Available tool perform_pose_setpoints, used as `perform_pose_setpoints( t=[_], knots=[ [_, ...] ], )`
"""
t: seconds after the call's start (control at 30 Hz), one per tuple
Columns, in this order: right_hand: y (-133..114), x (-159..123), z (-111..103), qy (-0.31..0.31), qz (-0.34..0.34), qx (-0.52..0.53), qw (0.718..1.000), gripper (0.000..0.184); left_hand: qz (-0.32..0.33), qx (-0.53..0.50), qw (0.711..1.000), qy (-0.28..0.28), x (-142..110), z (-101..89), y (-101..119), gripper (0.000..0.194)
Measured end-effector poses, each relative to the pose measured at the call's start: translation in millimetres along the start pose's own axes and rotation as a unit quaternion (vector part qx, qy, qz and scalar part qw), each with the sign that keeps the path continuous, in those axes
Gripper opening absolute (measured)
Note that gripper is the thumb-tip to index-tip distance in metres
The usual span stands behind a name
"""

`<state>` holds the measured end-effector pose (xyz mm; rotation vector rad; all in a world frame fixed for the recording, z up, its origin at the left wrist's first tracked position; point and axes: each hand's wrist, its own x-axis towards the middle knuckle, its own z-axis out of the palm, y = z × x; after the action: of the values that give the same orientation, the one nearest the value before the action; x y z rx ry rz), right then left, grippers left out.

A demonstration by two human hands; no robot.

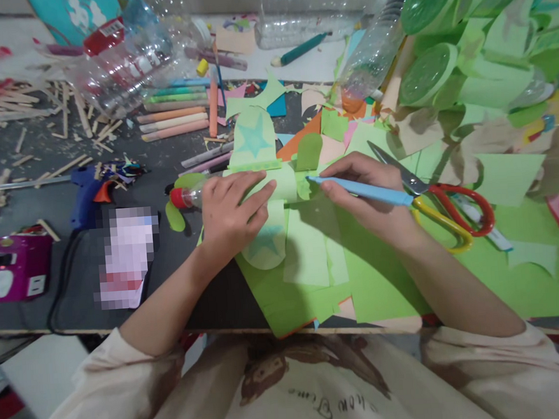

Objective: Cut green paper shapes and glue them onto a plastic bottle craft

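Note:
A toy airplane made from a plastic bottle wrapped in pale green paper [286,182] lies crosswise in front of me. Its red cap [179,198] points left, with green propeller blades [176,216] around it. Blue stars mark the upper wing [254,138] and the lower wing [266,241]. My left hand [234,212] grips the bottle body from above, its fingers curved over the paper. In my right hand [367,194] is a light blue marker [369,190], pinched with its tip at the green tail piece [304,183]. A green upright fin [310,151] stands at the tail.
Scissors with red and yellow handles [422,190] lie open just right of my right hand. Green sheets [384,279] and paper scraps cover the right side. A blue glue gun [84,194], a phone [127,258] and a purple box [18,267] are at left. Plastic bottles [314,15] stand behind.

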<state>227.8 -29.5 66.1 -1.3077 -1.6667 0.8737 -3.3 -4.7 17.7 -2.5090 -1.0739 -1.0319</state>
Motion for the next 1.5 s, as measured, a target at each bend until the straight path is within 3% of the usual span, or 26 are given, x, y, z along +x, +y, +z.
perform_pose_setpoints(
  t=[0.13, 0.27, 0.43, 0.6, 0.83, 1.03, 1.2, 1.5],
  knots=[
    [0, 0, 0, 0.004, -0.007, 0.000, 1.000, 0.014, -0.009, -0.028, 1.000, 0.000, -3, 0.3, 0, 0.031],
    [1, 0, -2, 0.006, -0.005, -0.013, 1.000, 0.016, -0.053, -0.071, 0.995, -0.054, -5, 1.1, -1, 0.032],
    [1, 1, -3, -0.001, 0.001, -0.007, 1.000, 0.021, -0.021, -0.047, 0.999, -0.010, -5, 0.8, -1, 0.033],
    [1, 1, -1, -0.008, -0.001, -0.005, 1.000, 0.019, -0.029, -0.020, 0.998, -0.049, -3, -1.4, -1, 0.030],
    [-2, 1, -1, -0.009, -0.007, 0.001, 1.000, 0.013, 0.000, -0.023, 1.000, 0.007, 0, -1.6, 0, 0.030],
    [-3, 0, -3, -0.012, 0.006, 0.007, 1.000, 0.016, -0.035, -0.014, 0.998, -0.053, -3, -2.1, 0, 0.028],
    [2, -3, 3, -0.015, -0.019, 0.020, 1.000, 0.012, -0.031, -0.060, 0.997, -0.036, -3, -2.0, 0, 0.031],
    [2, -4, 6, -0.021, -0.027, 0.015, 0.999, 0.010, 0.000, -0.017, 1.000, -0.001, 1, -2.4, 0, 0.029]
  ],
)
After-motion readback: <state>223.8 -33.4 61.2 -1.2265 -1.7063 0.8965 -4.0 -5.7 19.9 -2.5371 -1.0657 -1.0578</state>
